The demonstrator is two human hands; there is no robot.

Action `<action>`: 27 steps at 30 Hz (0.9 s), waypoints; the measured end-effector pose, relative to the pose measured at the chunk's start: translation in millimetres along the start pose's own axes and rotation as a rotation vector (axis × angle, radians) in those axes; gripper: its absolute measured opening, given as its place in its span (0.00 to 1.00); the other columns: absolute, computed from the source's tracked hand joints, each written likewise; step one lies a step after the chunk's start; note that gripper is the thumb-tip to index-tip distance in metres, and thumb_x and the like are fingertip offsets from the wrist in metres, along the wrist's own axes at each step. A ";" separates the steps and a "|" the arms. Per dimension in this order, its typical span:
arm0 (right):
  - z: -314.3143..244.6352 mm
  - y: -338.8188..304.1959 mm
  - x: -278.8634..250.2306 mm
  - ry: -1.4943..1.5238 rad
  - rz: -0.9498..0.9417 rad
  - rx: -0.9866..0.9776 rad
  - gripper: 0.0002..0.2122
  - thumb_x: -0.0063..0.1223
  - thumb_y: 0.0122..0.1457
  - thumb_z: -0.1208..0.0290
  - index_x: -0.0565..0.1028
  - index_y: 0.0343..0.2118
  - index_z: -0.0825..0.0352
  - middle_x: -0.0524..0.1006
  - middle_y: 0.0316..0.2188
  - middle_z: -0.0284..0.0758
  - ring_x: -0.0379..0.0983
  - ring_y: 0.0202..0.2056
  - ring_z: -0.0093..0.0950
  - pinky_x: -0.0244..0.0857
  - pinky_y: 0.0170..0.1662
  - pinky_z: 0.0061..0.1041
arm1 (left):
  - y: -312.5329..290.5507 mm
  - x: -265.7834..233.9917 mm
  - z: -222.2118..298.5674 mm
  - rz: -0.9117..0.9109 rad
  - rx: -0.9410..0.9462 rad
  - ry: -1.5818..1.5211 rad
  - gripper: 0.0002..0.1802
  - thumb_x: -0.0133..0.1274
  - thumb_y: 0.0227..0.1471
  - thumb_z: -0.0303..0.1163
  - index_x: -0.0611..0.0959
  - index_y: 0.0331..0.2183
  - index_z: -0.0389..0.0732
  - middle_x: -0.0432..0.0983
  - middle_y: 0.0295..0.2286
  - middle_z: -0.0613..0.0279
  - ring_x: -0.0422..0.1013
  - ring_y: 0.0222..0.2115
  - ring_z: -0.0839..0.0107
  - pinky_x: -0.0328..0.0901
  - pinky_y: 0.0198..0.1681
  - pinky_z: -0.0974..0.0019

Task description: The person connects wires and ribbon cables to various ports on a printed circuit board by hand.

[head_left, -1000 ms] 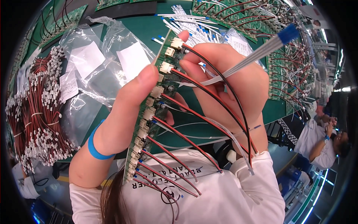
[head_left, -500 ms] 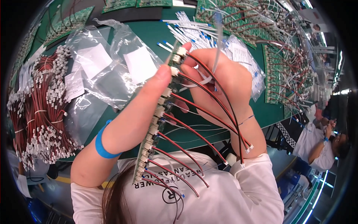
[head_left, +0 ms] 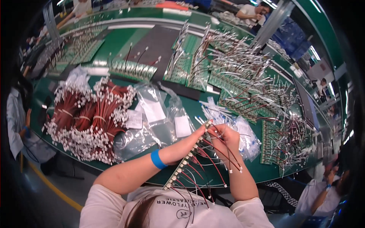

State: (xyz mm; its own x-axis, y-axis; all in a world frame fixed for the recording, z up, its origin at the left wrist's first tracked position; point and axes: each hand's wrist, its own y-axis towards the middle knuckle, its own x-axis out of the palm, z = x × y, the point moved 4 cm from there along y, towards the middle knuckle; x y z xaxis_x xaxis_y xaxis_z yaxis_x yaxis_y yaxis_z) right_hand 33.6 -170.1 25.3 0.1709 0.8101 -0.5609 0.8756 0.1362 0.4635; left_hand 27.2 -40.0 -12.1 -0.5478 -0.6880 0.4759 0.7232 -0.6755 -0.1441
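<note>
My left hand (head_left: 195, 138) is closed on the upper end of a long, narrow green circuit board (head_left: 181, 167), which slants down toward my chest. White connectors line the board, and several red-and-black wire leads (head_left: 215, 161) hang from it to the right. At that same upper end, my right hand (head_left: 227, 137) is closed, its fingertips by the top connectors. A thin white flat cable seems to run through its fingers, though they partly hide it. Beyond the hands lie loose white flat cables with blue ends (head_left: 213, 110).
Bundled red-brown leads with white plugs (head_left: 91, 117) are piled at the left. Clear plastic bags (head_left: 150, 133) with paper slips lie beside them. Wired green boards (head_left: 247, 83) cover the far and right table (head_left: 178, 178). Another person (head_left: 315, 197) sits at lower right.
The view has tilted up, showing more of the table and the people beyond. My hands and the board now appear lower and smaller. Both hands stay closed at the board's upper end.
</note>
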 end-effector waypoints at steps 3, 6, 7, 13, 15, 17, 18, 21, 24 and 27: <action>0.4 2.1 0.3 0.267 -0.033 0.140 0.03 0.58 0.50 0.78 0.76 0.28 0.68 0.76 0.20 0.34 0.71 0.23 0.18 0.64 0.27 0.17 | -5.9 4.4 6.5 -0.001 -0.082 -0.082 0.33 0.31 0.59 0.53 0.46 0.61 0.56 0.67 0.42 0.63 0.70 0.31 0.75 0.67 0.24 0.77; 2.1 2.6 -5.3 0.105 -0.048 0.047 0.04 0.58 0.50 0.76 0.77 0.29 0.68 0.77 0.21 0.34 0.72 0.23 0.19 0.65 0.28 0.18 | -5.5 10.2 5.2 0.003 -0.070 -0.069 0.36 0.37 0.55 0.58 0.52 0.60 0.53 0.68 0.39 0.67 0.68 0.31 0.80 0.65 0.23 0.78; 0.4 2.9 -8.5 0.125 -0.024 0.046 0.05 0.57 0.51 0.73 0.77 0.29 0.68 0.76 0.21 0.35 0.73 0.23 0.22 0.66 0.27 0.20 | -3.3 7.5 2.6 0.040 -0.101 -0.081 0.35 0.37 0.55 0.58 0.54 0.59 0.54 0.70 0.38 0.66 0.69 0.30 0.79 0.66 0.23 0.77; 7.1 9.3 8.0 0.058 0.006 -0.110 0.07 0.56 0.52 0.69 0.76 0.30 0.67 0.77 0.23 0.38 0.75 0.24 0.27 0.67 0.27 0.22 | -1.5 -5.6 0.0 0.151 -0.070 -0.223 0.26 0.36 0.56 0.55 0.71 0.45 0.46 0.75 0.34 0.56 0.75 0.29 0.62 0.73 0.21 0.62; 5.2 15.6 0.5 0.073 -0.015 -0.056 0.07 0.56 0.53 0.68 0.76 0.31 0.67 0.77 0.24 0.39 0.76 0.24 0.27 0.67 0.28 0.21 | 2.9 -6.7 1.1 0.130 -0.067 -0.241 0.26 0.36 0.56 0.55 0.71 0.45 0.45 0.75 0.33 0.57 0.75 0.28 0.62 0.73 0.21 0.62; 9.5 18.3 -3.6 0.232 -0.172 0.065 0.08 0.56 0.53 0.67 0.76 0.31 0.67 0.78 0.25 0.39 0.76 0.26 0.25 0.67 0.28 0.20 | 2.8 -0.3 2.1 0.138 -0.059 -0.241 0.27 0.37 0.56 0.55 0.70 0.47 0.45 0.74 0.34 0.60 0.75 0.28 0.66 0.72 0.21 0.65; 11.7 20.1 -3.5 0.216 -0.161 0.001 0.09 0.58 0.52 0.67 0.75 0.32 0.67 0.78 0.24 0.38 0.76 0.27 0.22 0.66 0.29 0.20 | 1.9 6.0 6.4 0.111 -0.038 -0.274 0.26 0.37 0.56 0.55 0.70 0.45 0.44 0.74 0.34 0.58 0.75 0.28 0.65 0.72 0.21 0.63; 6.5 18.9 -11.0 0.118 -0.163 0.018 0.09 0.58 0.52 0.70 0.74 0.32 0.68 0.78 0.27 0.33 0.75 0.28 0.18 0.68 0.32 0.18 | -2.2 12.2 15.3 0.062 0.067 -0.308 0.26 0.36 0.57 0.54 0.70 0.46 0.44 0.74 0.34 0.57 0.74 0.27 0.65 0.73 0.21 0.63; 14.9 9.4 -17.5 0.457 -0.128 0.153 0.10 0.58 0.52 0.69 0.73 0.32 0.70 0.77 0.28 0.32 0.75 0.29 0.18 0.68 0.31 0.17 | -3.5 14.0 17.2 0.085 0.048 -0.375 0.28 0.35 0.57 0.55 0.71 0.45 0.42 0.74 0.34 0.56 0.74 0.27 0.63 0.72 0.23 0.62; -11.6 1.3 -28.8 0.367 -0.065 0.015 0.09 0.57 0.53 0.70 0.73 0.32 0.70 0.76 0.25 0.33 0.73 0.27 0.18 0.66 0.29 0.19 | -6.4 20.9 18.4 0.087 0.051 -0.371 0.29 0.33 0.57 0.54 0.72 0.44 0.40 0.74 0.33 0.56 0.73 0.27 0.60 0.71 0.23 0.60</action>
State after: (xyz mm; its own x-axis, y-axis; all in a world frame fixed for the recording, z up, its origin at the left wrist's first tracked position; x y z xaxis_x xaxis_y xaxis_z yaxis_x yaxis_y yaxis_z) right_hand 24.6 -186.7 50.0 -0.0565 0.9510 -0.3039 0.8862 0.1880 0.4234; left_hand 18.9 -45.1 14.7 -0.3005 -0.5929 0.7471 0.7854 -0.5983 -0.1589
